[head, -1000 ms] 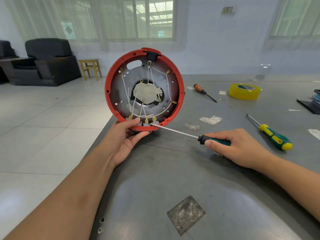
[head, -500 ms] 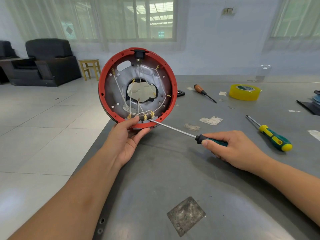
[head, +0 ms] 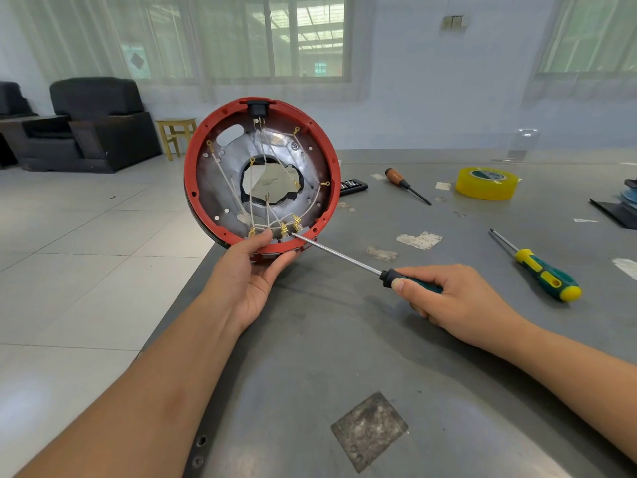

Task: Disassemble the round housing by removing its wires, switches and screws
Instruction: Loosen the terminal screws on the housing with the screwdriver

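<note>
The left hand [head: 246,282] held the housing [head: 200,157] upright at the tabletop's [head: 344,339] left edge, open face toward the person. Its grip was clamped on the lower rim: thumb inside the rim, fingers curled under and behind it. The housing was a red ring around a grey metal plate with a ragged central hole. White wires [head: 220,172] ran across the plate to brass terminals [head: 284,230] clustered at the bottom, beside the thumb. A black socket [head: 258,108] sat at the top of the rim.

The right hand [head: 455,300] was wrapped around the handle of a screwdriver [head: 339,255], its grip closed on it. The shaft slanted up and left; its tip met the grey switches [head: 299,229] at the lower rim, just right of the thumb.

A second screwdriver [head: 541,270], green and yellow, lay on the tabletop to the right. Further back lay a wooden-handled tool [head: 405,184] and a yellow tape roll [head: 486,183]. Dark armchairs [head: 100,122] stood on the tiled floor at left.
</note>
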A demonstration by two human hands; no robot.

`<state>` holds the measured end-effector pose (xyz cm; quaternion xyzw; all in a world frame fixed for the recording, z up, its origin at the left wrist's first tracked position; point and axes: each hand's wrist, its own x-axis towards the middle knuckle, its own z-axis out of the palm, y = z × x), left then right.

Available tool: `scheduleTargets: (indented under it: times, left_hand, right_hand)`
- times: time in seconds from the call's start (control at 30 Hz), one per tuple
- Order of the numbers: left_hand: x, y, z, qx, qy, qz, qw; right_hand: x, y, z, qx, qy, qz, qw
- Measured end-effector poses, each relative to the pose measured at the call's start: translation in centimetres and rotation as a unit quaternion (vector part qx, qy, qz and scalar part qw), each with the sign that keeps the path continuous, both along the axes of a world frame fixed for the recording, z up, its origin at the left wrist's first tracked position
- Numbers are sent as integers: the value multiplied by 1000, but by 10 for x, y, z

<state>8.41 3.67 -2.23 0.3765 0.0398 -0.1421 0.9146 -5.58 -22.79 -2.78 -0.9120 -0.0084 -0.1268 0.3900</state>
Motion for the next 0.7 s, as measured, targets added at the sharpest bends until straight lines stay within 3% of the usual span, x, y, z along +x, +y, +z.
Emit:
scheduleTargets:
  times: [0.4, 0.7]
  left_hand:
    - [1, -4, -5, 26, -9, 19, 999]
    - [1, 3, -3, 34, -20, -26, 999]
  right_hand:
    - [1, -2, -2, 5, -26, 5, 1000]
    - [-2, -7, 3, -16, -12, 11, 1000]
